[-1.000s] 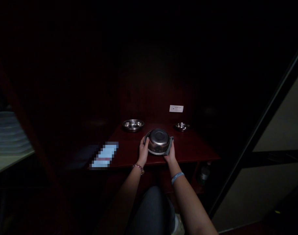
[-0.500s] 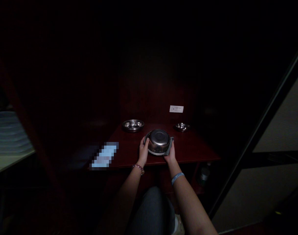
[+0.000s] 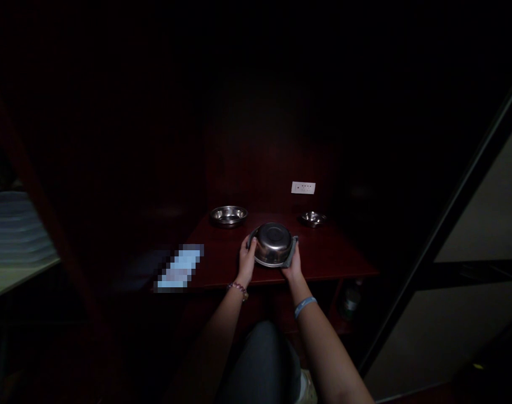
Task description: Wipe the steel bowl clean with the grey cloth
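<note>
Metal bowl [image 3: 273, 242], base up, is held between two hands at the front of a dark red bench [image 3: 327, 257]; whether its rim touches the surface cannot be made out. The left hand [image 3: 246, 260], a beaded bracelet [image 3: 238, 288] at its wrist, has its fingers partly curled around the bowl's left edge, thumb in sight, some tips hidden. The right hand [image 3: 294, 264], above a blue wristband [image 3: 305, 306], grips a grey cloth [image 3: 290, 256] against the bowl's right side, fabric and metal concealing part of those fingers. Farther back on the bench sit a wide metal dish [image 3: 229, 216], left, and a smaller dish [image 3: 313, 219], right, near a white wall socket [image 3: 303, 188]. Coarse pixels mask a bright patch [image 3: 180, 268] at the bench's left. Beneath, shadow blurs a bottle [image 3: 351, 299]; stacked pale dishware [image 3: 15, 230] is cut off at far left, a leg [image 3: 259, 365] at the lower edge.
</note>
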`<state>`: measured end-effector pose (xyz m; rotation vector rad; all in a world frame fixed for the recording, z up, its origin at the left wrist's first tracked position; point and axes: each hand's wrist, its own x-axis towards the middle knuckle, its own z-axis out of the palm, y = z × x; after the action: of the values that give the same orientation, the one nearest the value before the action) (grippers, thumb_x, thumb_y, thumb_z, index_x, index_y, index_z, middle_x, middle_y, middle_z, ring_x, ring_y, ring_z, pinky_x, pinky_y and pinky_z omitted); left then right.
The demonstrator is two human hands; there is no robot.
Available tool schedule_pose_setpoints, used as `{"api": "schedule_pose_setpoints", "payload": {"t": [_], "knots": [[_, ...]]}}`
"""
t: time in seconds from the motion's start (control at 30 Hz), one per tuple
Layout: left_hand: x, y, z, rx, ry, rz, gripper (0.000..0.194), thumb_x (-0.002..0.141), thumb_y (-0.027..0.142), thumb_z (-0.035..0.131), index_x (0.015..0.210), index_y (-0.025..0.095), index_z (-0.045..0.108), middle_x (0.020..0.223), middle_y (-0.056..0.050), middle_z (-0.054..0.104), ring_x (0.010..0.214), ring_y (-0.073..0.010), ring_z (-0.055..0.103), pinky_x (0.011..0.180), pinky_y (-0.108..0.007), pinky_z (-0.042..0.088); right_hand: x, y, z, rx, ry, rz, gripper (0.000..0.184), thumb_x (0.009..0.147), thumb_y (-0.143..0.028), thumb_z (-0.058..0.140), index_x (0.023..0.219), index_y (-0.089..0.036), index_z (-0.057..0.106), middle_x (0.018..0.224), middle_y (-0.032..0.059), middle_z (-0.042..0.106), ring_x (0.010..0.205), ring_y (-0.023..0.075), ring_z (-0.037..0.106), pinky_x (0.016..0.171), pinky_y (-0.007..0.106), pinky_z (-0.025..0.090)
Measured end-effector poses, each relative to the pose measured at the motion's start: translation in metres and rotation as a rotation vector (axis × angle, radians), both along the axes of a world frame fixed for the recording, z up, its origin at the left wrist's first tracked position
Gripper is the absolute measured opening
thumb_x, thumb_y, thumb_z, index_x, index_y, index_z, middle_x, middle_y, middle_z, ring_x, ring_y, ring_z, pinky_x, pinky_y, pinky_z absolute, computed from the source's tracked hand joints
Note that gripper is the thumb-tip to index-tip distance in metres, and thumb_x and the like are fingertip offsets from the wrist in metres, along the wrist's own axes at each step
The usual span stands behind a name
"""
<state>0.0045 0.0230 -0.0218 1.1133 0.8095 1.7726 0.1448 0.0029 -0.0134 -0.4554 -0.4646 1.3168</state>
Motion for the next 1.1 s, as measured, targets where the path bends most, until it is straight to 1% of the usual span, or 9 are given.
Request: {"api": "schedule_pose_setpoints", "payload": {"t": [0.27, 0.4, 0.57, 0.63, 0.7, 0.77, 0.87, 0.97, 1.1], "knots": [[0.000, 0.001, -0.002, -0.010, -0.012, 0.003, 0.051, 0.091, 0.049, 0.071, 0.132, 0.019, 0.064, 0.143, -0.015, 0.065, 0.135, -0.0270, 0.060, 0.118, -0.045, 0.043, 0.000, 0.003, 0.000, -0.001, 0.009, -0.025, 0.048, 0.104, -0.052, 0.039, 0.104, -0.023, 0.077, 0.106, 0.0026, 0.083, 0.116, 0.0207, 0.074, 0.116, 0.044, 0.049], [0.001, 0.002, -0.002, 0.002, 0.004, 0.006, 0.050, 0.092, 0.050, 0.069, 0.132, 0.020, 0.064, 0.145, -0.014, 0.064, 0.136, -0.0267, 0.060, 0.119, -0.044, 0.042, 0.000, 0.005, -0.002, -0.011, -0.012, -0.023, 0.049, 0.104, -0.052, 0.037, 0.102, -0.024, 0.077, 0.106, 0.0019, 0.083, 0.117, 0.0201, 0.073, 0.117, 0.044, 0.048], [-0.001, 0.000, -0.002, -0.013, 0.030, 0.012, 0.056, 0.094, 0.053, 0.066, 0.139, 0.021, 0.060, 0.150, -0.014, 0.060, 0.140, -0.0268, 0.056, 0.121, -0.043, 0.040, 0.001, 0.005, -0.004, -0.027, 0.001, -0.027, 0.052, 0.104, -0.054, 0.034, 0.101, -0.026, 0.077, 0.105, 0.0008, 0.083, 0.118, 0.0196, 0.072, 0.116, 0.045, 0.048], [-0.003, -0.001, -0.002, -0.062, 0.032, -0.010, 0.061, 0.094, 0.055, 0.065, 0.145, 0.023, 0.055, 0.150, -0.015, 0.060, 0.136, -0.0267, 0.059, 0.115, -0.042, 0.047, 0.002, 0.005, -0.005, -0.035, 0.018, -0.045, 0.054, 0.104, -0.056, 0.032, 0.102, -0.027, 0.077, 0.107, 0.0009, 0.082, 0.119, 0.0196, 0.072, 0.116, 0.046, 0.048], [-0.004, -0.002, -0.003, -0.113, 0.043, -0.049, 0.063, 0.095, 0.055, 0.064, 0.148, 0.023, 0.052, 0.146, -0.016, 0.062, 0.126, -0.0268, 0.066, 0.103, -0.042, 0.055, 0.003, 0.005, -0.006, -0.037, 0.033, -0.077, 0.054, 0.104, -0.057, 0.032, 0.102, -0.028, 0.077, 0.107, 0.0005, 0.082, 0.118, 0.0194, 0.072, 0.116, 0.045, 0.048], [-0.004, -0.003, -0.003, -0.146, 0.070, -0.080, 0.059, 0.095, 0.053, 0.063, 0.143, 0.021, 0.055, 0.139, -0.017, 0.066, 0.115, -0.0264, 0.070, 0.091, -0.039, 0.061, 0.003, 0.006, -0.007, -0.029, 0.044, -0.098, 0.053, 0.104, -0.058, 0.033, 0.103, -0.028, 0.077, 0.107, -0.0003, 0.082, 0.115, 0.0194, 0.073, 0.116, 0.044, 0.048], [-0.004, -0.003, -0.004, -0.155, 0.111, -0.083, 0.052, 0.094, 0.051, 0.065, 0.137, 0.021, 0.060, 0.133, -0.016, 0.068, 0.107, -0.0247, 0.072, 0.080, -0.035, 0.063, 0.004, 0.007, -0.009, -0.021, 0.043, -0.088, 0.052, 0.104, -0.059, 0.034, 0.103, -0.028, 0.077, 0.107, -0.0007, 0.082, 0.110, 0.0195, 0.075, 0.116, 0.044, 0.048], [-0.003, -0.003, -0.004, -0.136, 0.121, -0.110, 0.055, 0.095, 0.051, 0.064, 0.141, 0.023, 0.057, 0.136, -0.016, 0.067, 0.107, -0.0249, 0.072, 0.076, -0.034, 0.063, 0.005, 0.009, -0.011, -0.023, 0.025, -0.051, 0.054, 0.104, -0.061, 0.034, 0.105, -0.027, 0.077, 0.110, 0.0003, 0.082, 0.110, 0.0199, 0.075, 0.116, 0.044, 0.048], [-0.003, -0.005, -0.003, -0.083, 0.075, -0.158, 0.067, 0.094, 0.060, 0.064, 0.149, 0.025, 0.052, 0.143, -0.017, 0.064, 0.114, -0.0287, 0.071, 0.079, -0.039, 0.064, 0.004, 0.011, -0.014, 0.021, -0.034, -0.021, 0.056, 0.100, -0.066, 0.040, 0.113, -0.025, 0.075, 0.118, 0.0043, 0.080, 0.119, 0.0214, 0.072, 0.116, 0.045, 0.048]]}}
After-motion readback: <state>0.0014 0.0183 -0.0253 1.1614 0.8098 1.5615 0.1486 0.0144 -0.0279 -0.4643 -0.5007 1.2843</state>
